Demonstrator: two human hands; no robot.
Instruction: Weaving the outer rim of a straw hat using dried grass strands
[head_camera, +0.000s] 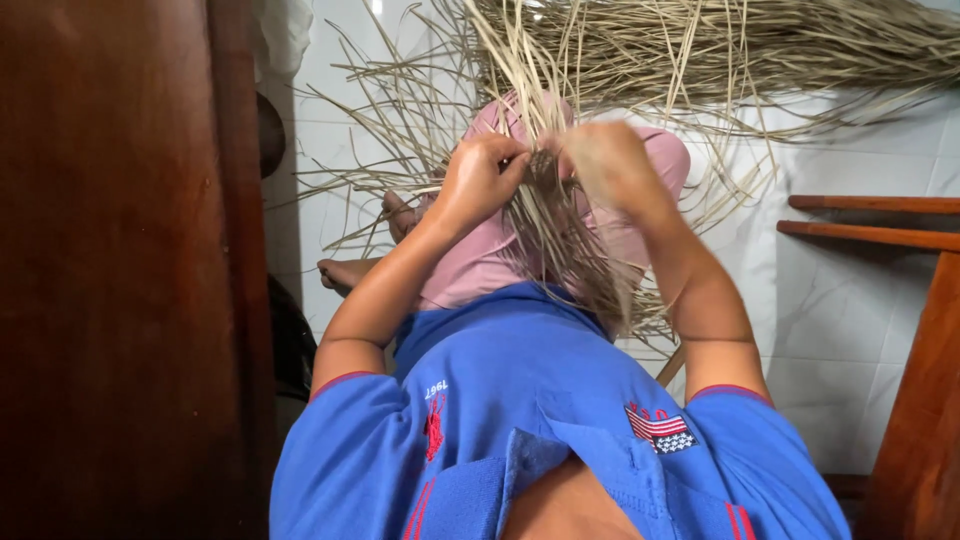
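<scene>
Above the lap, the left hand pinches dried straw strands; the blurred right hand has an unclear grip.

The straw strips look dry, thin and matt, pale tan. The floor tiles are white, smooth and a bit shiny. The wooden door is dark, polished wood. The blue shirt is soft cloth with stitched patches.
</scene>
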